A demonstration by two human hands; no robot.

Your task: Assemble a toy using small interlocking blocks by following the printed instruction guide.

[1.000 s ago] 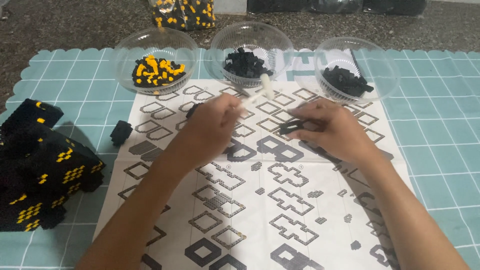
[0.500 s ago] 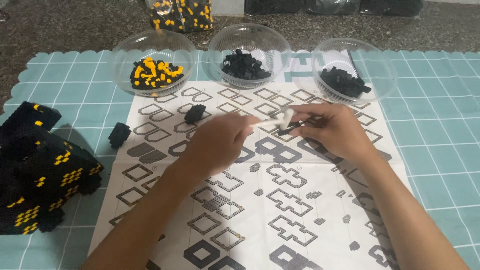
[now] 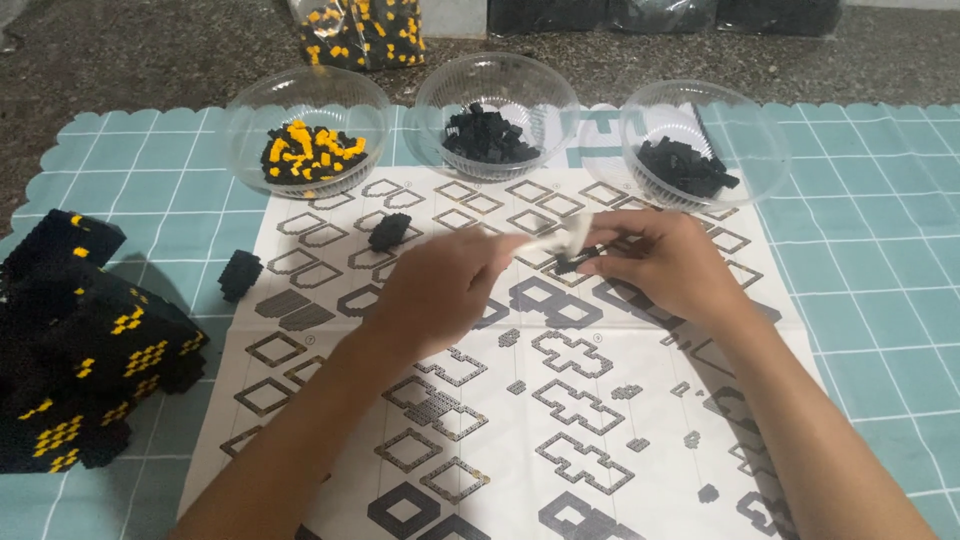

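Observation:
My left hand (image 3: 445,285) and my right hand (image 3: 665,262) meet over a printed instruction sheet (image 3: 520,400). The right hand pinches a small black brick piece (image 3: 578,262) between its fingertips. The left hand grips a small white tool (image 3: 560,240) whose tip touches that piece. Behind the hands stand three clear bowls: one with yellow and black bricks (image 3: 308,152), two with black bricks (image 3: 490,135) (image 3: 685,165). Two small black brick clusters (image 3: 388,231) (image 3: 240,273) lie left of my left hand.
A large black and yellow brick model (image 3: 75,345) sits at the left edge on the teal checked mat (image 3: 870,300). Bags of bricks (image 3: 362,30) lie at the back on a dark stone counter (image 3: 120,60).
Both hands have drifted right and toward me from the middle bowl. The left hand brought the white tool to the black piece in the right hand.

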